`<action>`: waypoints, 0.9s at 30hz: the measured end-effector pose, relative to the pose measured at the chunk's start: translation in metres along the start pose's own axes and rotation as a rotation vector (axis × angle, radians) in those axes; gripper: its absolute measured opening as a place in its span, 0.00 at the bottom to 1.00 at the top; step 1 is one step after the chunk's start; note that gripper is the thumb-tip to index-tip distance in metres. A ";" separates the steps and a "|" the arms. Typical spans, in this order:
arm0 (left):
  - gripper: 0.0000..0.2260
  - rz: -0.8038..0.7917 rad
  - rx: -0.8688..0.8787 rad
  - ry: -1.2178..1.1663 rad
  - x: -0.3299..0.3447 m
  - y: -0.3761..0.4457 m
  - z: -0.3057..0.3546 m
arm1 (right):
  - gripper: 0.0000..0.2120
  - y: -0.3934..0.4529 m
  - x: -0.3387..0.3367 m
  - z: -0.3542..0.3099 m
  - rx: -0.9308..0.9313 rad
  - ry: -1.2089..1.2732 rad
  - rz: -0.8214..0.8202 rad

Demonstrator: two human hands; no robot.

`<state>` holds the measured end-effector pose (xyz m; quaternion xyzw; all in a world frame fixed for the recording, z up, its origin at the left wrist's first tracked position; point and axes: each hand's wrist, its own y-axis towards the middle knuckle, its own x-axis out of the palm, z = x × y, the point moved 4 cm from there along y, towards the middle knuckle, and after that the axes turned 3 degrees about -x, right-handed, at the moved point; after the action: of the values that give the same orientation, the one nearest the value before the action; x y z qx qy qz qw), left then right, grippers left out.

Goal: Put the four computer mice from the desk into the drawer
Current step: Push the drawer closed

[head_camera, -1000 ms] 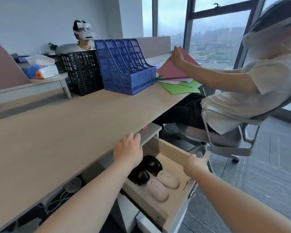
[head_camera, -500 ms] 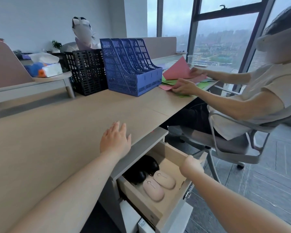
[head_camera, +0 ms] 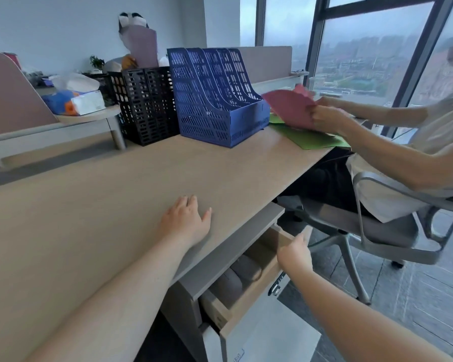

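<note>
The drawer [head_camera: 249, 291] under the wooden desk [head_camera: 94, 205] stands only partly out. Two pink mice [head_camera: 236, 278] show dimly in the gap; the black ones are hidden under the cabinet top. My right hand [head_camera: 294, 253] presses against the drawer's front edge at its far corner. My left hand [head_camera: 185, 222] lies flat on the desk near its front edge, fingers spread, holding nothing. No mouse is on the desk.
A blue file rack [head_camera: 215, 97] and a black mesh rack [head_camera: 147, 103] stand at the back of the desk. A seated person [head_camera: 392, 152] on an office chair [head_camera: 392, 231] to the right handles pink and green folders [head_camera: 290, 111]. A tissue box [head_camera: 76, 100] sits on the left shelf.
The drawer has slid well inward, hiding the black mice. My right hand moved in with its front. My left hand shifted from the desk edge onto the desktop.
</note>
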<state>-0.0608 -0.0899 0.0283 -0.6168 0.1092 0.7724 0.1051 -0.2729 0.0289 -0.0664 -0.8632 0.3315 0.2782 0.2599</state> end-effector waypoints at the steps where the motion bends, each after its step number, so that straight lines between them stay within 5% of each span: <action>1: 0.30 -0.004 -0.004 0.000 0.002 0.002 0.000 | 0.34 0.002 0.002 -0.002 0.012 0.053 0.012; 5: 0.30 -0.016 -0.014 0.003 0.009 0.011 -0.002 | 0.31 0.008 0.013 -0.007 0.052 0.242 0.023; 10: 0.31 -0.020 -0.012 0.031 0.013 0.025 -0.004 | 0.07 0.016 0.028 -0.007 0.074 0.283 0.032; 16: 0.31 -0.026 -0.013 0.037 0.014 0.028 -0.004 | 0.10 0.023 0.047 -0.015 0.009 0.347 0.013; 20: 0.31 -0.013 -0.014 0.036 0.015 0.029 -0.005 | 0.24 0.029 0.054 -0.019 0.052 0.366 -0.050; 27: 0.30 0.008 -0.013 0.029 0.014 0.027 -0.004 | 0.30 0.030 0.057 -0.013 0.116 0.535 0.007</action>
<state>-0.0685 -0.1164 0.0144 -0.6280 0.1084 0.7646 0.0963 -0.2543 -0.0229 -0.1028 -0.8886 0.4065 0.0218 0.2114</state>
